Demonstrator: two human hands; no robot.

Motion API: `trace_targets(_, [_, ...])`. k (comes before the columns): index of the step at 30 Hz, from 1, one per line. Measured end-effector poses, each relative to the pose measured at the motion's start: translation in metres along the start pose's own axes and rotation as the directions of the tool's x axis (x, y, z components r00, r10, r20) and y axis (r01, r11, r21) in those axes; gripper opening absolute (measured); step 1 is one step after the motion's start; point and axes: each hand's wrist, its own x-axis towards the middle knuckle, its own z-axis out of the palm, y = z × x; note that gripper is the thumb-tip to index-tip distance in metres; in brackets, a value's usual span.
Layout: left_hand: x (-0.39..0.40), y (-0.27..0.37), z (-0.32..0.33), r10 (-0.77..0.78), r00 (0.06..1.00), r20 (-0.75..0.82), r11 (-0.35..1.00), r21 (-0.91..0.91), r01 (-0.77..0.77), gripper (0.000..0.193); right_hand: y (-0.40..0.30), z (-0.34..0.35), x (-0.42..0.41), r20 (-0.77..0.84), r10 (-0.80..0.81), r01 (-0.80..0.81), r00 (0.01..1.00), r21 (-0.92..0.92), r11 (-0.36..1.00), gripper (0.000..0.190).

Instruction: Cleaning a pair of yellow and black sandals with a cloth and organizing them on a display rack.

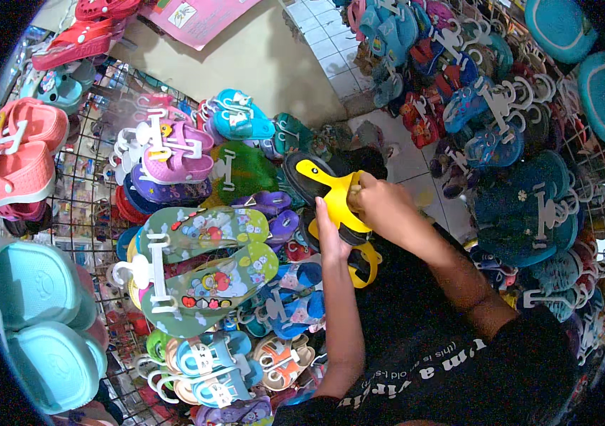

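A pair of black sandals with yellow straps [337, 199] is held in front of my dark shirt, near the middle of the view. My left hand [330, 229] grips the pair from below, its thumb or finger lying upright along the yellow strap. My right hand [374, 199] is curled against the strap's right edge, its fingertips partly hidden; whether they pinch the strap or something behind it cannot be told. Just below, another black sandal with a yellow strap [369, 266] shows beside my left wrist. Green patterned flip-flops [206, 266] hang on a white hanger left of my left forearm.
A wire grid rack [86, 175] on the left bears clogs and sandals, including pink clogs [17, 175] and turquoise slides [41, 290]. More footwear hangs on the right, with large dark teal slippers [515, 213]. A pink printed sheet [201, 21] lies on a pale surface [259, 58] ahead.
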Motion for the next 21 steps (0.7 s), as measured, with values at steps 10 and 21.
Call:
trace_targets(10, [-0.003,-0.002,-0.001,0.005,0.990,-0.139,0.999,0.040,0.000,0.057,0.024,-0.038,0.004,0.496,-0.133,-0.040,0.858,0.323,0.946,0.017])
trace_targets(21, [-0.006,0.004,0.015,0.014,0.989,0.146,1.000,-0.023,-0.011,0.061,0.065,-0.071,0.007,0.061,-0.328,0.112,0.943,0.868,0.484,0.028])
